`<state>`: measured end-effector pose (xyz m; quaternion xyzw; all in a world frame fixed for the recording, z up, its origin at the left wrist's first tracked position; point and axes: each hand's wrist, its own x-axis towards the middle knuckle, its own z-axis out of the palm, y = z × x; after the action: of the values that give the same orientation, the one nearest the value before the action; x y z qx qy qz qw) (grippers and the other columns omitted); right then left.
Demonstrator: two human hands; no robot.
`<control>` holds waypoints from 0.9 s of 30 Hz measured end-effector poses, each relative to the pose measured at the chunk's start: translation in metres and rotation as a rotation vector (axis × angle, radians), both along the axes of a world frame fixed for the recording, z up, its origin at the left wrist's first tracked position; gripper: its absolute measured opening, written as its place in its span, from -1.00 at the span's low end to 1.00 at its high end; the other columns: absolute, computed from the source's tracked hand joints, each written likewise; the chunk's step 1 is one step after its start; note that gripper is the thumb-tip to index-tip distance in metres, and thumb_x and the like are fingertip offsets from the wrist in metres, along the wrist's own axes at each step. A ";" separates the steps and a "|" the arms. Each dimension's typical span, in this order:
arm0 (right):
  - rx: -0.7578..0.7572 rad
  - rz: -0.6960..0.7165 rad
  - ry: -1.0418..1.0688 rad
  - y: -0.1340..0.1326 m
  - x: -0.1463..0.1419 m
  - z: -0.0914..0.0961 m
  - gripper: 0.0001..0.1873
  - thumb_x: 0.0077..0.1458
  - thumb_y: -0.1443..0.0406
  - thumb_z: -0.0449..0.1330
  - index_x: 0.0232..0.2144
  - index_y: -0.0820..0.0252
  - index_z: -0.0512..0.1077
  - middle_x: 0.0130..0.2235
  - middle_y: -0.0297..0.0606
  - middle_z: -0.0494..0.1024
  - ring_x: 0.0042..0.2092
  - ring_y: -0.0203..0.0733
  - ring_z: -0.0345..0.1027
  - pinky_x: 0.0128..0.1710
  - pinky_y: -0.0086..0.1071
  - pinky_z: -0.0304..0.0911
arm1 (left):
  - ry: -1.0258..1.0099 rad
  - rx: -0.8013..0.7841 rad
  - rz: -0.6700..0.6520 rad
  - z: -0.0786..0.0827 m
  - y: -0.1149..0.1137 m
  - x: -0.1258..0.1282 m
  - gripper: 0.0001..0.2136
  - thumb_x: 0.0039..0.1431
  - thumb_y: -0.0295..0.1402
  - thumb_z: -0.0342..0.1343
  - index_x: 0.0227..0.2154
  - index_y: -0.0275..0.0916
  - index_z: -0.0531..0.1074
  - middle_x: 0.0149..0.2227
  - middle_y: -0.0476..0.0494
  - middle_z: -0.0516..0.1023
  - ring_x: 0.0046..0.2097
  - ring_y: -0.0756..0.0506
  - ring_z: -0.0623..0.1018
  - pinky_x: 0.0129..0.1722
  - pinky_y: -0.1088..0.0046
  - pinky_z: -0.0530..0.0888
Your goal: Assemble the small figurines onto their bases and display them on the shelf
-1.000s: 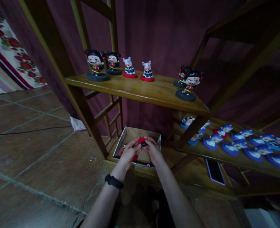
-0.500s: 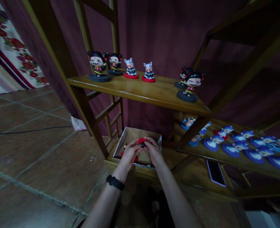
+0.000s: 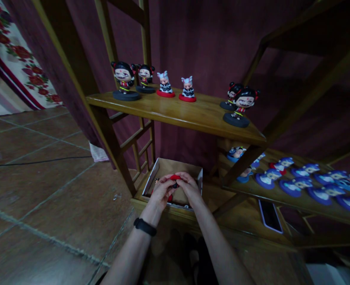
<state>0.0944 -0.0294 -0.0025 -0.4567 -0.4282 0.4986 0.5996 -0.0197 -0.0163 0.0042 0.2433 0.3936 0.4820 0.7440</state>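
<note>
Six painted figurines [image 3: 188,89] stand on a brown wooden shelf [image 3: 165,110], while left hand [image 3: 162,191] and right hand [image 3: 190,186] finger-grip a small red-and-black piece [image 3: 175,177], red others [image 3: 170,197] lying in the white-walled cardboard box [image 3: 182,165].

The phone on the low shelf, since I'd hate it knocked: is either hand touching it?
No, the left hand and right hand both hold a red piece at the open box, apart from the phone.
</note>
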 end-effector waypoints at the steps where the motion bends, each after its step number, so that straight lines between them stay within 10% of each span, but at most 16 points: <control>1: 0.010 0.012 -0.001 0.001 0.000 -0.001 -0.75 -0.16 0.30 0.15 -0.31 0.11 0.42 -0.27 -0.33 0.51 -0.19 -0.23 0.35 -0.14 -0.36 0.22 | 0.004 -0.006 0.002 0.000 0.000 0.000 -0.77 -0.20 -0.55 0.19 -0.38 -0.26 0.44 -0.45 -0.03 0.52 -0.41 0.03 0.50 -0.39 0.55 0.42; 27: -0.037 -0.018 0.019 -0.001 -0.001 0.007 -0.79 -0.19 0.28 0.18 -0.38 0.14 0.38 -0.33 -0.35 0.49 -0.24 -0.25 0.34 -0.17 -0.37 0.21 | 0.016 -0.039 -0.023 0.001 0.003 -0.002 -0.74 -0.18 -0.56 0.19 -0.33 -0.30 0.46 -0.43 -0.10 0.53 -0.41 0.01 0.51 -0.43 0.56 0.43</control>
<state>0.0931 -0.0306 0.0050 -0.4668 -0.4091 0.5051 0.5997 -0.0221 -0.0133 0.0055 0.2372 0.4061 0.4638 0.7508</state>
